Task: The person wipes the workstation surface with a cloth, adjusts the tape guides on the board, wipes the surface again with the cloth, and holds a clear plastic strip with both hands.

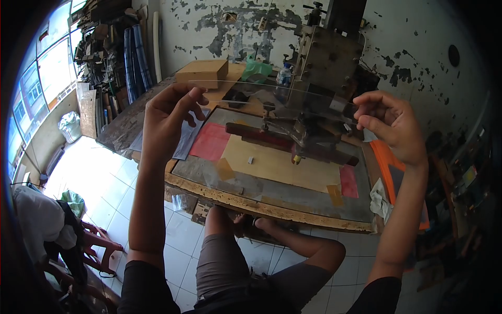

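A clear, thin plastic sheet stretches between my two raised hands above the work table. Its left end is pinched by the thumb and fingertips of my left hand. My right hand grips the opposite end the same way. Beneath the sheet stands a press machine with a long dark red bar over the table. Below the bar lies a yellowish board, with brown tape at its near corners and a small grey piece on it. Red sheets flank the board.
A cardboard box, a green plastic bag and a bottle stand at the back. Plastic sheets lie left. On the right are a crumpled white cloth and an orange item. A worn wooden edge borders the front.
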A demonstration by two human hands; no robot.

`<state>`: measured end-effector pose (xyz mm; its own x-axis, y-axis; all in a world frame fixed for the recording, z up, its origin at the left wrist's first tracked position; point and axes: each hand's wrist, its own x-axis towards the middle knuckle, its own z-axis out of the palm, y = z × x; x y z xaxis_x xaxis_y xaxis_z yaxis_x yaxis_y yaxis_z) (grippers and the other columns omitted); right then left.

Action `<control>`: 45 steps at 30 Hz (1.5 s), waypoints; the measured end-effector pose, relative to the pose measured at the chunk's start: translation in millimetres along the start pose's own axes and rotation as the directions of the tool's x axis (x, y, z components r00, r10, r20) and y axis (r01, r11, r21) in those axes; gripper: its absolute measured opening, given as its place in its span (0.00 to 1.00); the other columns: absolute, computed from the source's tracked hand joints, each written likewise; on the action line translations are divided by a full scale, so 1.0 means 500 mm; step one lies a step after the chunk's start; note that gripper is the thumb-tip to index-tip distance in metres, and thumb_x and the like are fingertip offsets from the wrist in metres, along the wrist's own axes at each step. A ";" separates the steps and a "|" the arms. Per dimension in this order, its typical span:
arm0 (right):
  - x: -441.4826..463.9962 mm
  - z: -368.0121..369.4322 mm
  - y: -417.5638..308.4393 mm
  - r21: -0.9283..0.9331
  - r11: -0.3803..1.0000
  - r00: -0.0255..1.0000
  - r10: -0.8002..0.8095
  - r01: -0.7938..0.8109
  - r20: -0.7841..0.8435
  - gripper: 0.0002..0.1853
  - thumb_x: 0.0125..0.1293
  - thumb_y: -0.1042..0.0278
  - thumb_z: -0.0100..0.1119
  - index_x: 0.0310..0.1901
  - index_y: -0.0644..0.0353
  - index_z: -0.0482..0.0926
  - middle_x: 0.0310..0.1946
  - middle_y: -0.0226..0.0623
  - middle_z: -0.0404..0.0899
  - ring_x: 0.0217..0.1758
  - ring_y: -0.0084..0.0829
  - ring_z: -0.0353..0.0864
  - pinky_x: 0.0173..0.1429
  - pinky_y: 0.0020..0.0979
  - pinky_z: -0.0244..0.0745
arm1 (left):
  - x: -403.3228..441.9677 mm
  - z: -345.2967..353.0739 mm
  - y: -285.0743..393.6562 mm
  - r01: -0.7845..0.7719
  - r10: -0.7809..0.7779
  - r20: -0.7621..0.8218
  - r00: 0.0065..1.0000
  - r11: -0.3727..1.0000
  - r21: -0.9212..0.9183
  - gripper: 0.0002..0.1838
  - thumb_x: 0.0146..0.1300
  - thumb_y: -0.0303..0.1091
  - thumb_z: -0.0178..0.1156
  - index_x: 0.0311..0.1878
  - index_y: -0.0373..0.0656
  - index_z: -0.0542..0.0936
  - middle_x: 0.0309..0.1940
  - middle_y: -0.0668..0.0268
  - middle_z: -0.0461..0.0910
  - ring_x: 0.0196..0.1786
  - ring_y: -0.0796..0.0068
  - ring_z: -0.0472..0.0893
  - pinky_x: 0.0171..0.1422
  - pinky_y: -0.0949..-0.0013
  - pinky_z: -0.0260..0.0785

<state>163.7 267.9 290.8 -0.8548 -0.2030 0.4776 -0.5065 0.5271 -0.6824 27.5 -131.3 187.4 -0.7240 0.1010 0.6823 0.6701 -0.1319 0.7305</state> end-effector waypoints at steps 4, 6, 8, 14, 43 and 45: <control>-0.010 0.007 -0.002 0.014 0.998 0.994 -0.052 0.053 -0.092 0.18 0.73 0.79 0.73 0.63 0.65 0.85 0.46 0.32 0.88 0.50 0.21 0.88 0.58 0.26 0.85 | 0.007 -0.006 -0.023 0.024 -0.024 -0.025 0.999 1.000 0.002 0.16 0.80 0.42 0.70 0.55 0.37 0.90 0.40 0.64 0.91 0.36 0.80 0.86 0.39 0.75 0.74; -0.012 0.014 -0.007 0.028 0.998 0.991 -0.058 0.062 -0.124 0.19 0.72 0.80 0.73 0.63 0.65 0.84 0.46 0.32 0.87 0.50 0.21 0.88 0.59 0.26 0.85 | 0.008 -0.004 -0.031 0.028 -0.028 -0.030 0.999 1.000 -0.003 0.17 0.80 0.43 0.70 0.56 0.37 0.89 0.40 0.64 0.91 0.36 0.80 0.86 0.39 0.75 0.74; -0.017 0.021 -0.011 0.007 0.996 0.985 -0.091 0.093 -0.148 0.20 0.72 0.80 0.73 0.63 0.65 0.84 0.46 0.32 0.87 0.51 0.22 0.88 0.60 0.27 0.84 | 0.009 -0.001 -0.034 0.034 -0.034 -0.034 0.999 0.999 -0.002 0.17 0.80 0.43 0.70 0.56 0.36 0.89 0.40 0.64 0.91 0.36 0.80 0.86 0.39 0.75 0.74; -0.029 0.028 -0.014 -0.019 0.990 0.974 -0.139 0.138 -0.182 0.21 0.70 0.81 0.75 0.63 0.62 0.84 0.46 0.31 0.88 0.53 0.21 0.88 0.61 0.27 0.81 | 0.011 0.004 -0.047 0.047 -0.047 -0.026 0.999 0.999 0.015 0.17 0.82 0.43 0.67 0.58 0.38 0.88 0.42 0.63 0.88 0.37 0.80 0.85 0.40 0.75 0.73; -0.042 0.052 0.005 -0.089 0.977 0.924 -0.213 0.195 -0.318 0.13 0.74 0.80 0.71 0.58 0.64 0.85 0.45 0.36 0.91 0.47 0.22 0.89 0.54 0.27 0.83 | 0.018 0.010 -0.062 -0.113 0.111 -0.037 0.993 0.993 -0.047 0.15 0.85 0.39 0.62 0.61 0.36 0.85 0.41 0.63 0.87 0.34 0.79 0.86 0.40 0.73 0.75; -0.041 0.048 0.005 -0.044 0.985 0.934 -0.170 0.165 -0.314 0.12 0.76 0.79 0.70 0.58 0.65 0.85 0.46 0.37 0.91 0.47 0.23 0.89 0.56 0.27 0.84 | 0.018 0.007 -0.064 -0.080 0.078 -0.029 0.997 0.995 -0.053 0.15 0.85 0.39 0.62 0.61 0.37 0.85 0.41 0.64 0.86 0.33 0.81 0.85 0.37 0.74 0.73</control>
<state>177.1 253.5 266.3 -0.6766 -0.0197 0.7361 -0.6349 0.5221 -0.5695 0.2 -122.7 170.3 -0.6737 0.0619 0.7364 0.7161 -0.1915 0.6713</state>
